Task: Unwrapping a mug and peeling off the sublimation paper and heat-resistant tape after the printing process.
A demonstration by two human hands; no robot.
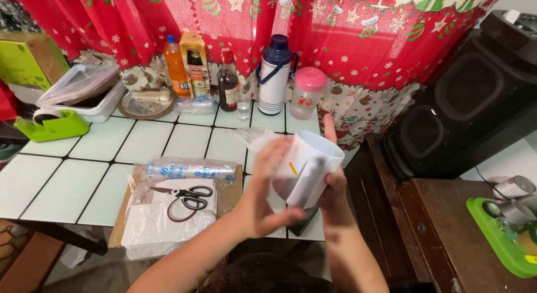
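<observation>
1. Far left on the table (67,175) sit a green tape dispenser (51,127) and a white tray with a clear lid (84,91), with a foil plate (146,102) just beyond them.
2. Nearer the front edge, black-handled scissors (187,195) lie on a stack of white sheets in clear wrap (162,220), and a sleeve of stacked plastic cups (190,170) lies just behind them.
3. Along the red patterned curtain (358,41) stand an orange drink bottle (175,66), a juice carton (194,63), a dark bottle (227,83), a white flask with a blue cap (274,80) and a pink-lidded jar (307,94).
4. The left hand (263,186) is spread open, fingers pressed flat against the side of a white mug (310,164) held up over the table's right edge.
5. The right hand (333,184) is closed around the mug from behind, one finger pointing up past the rim; the mug is tilted, its handle toward the camera.
6. I'd say something is being smoothed onto the mug's wall; the next move calls for a steady grip and even pressure, keeping the mug from turning.
7. To the right stand a black speaker (475,97) and a green tray (500,237) with tape rolls.
</observation>
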